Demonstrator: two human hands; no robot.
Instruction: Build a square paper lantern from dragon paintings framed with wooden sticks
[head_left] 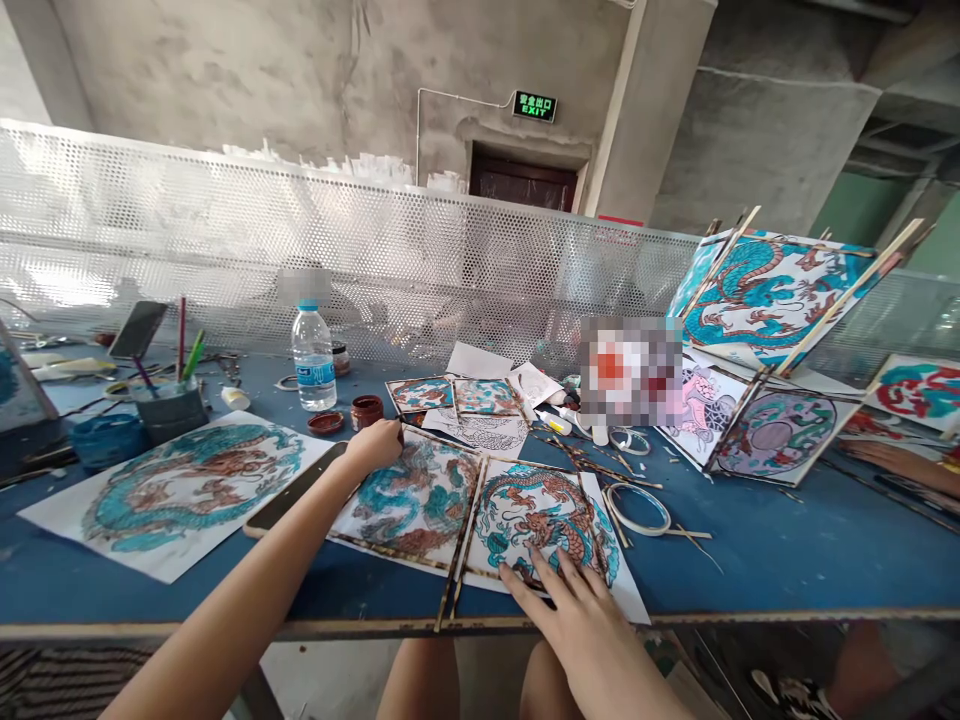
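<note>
Two joined panels lie on the blue table: a left dragon picture, blurrier in print, and a right dragon picture, both painted teal and brown and edged with thin dark sticks. At the left picture's upper corner, my left hand is closed, its fingers curled; what they hold, if anything, is hidden. My right hand rests on the lower part of the right picture with fingers spread. Just beyond my left hand stands an open jar of brown paint, its lid beside it.
Left are a loose dragon painting, a phone, a blue paint pot and a brush cup. A water bottle stands behind. Tape rolls and a painted lantern frame are right. Another person's hand rests far right.
</note>
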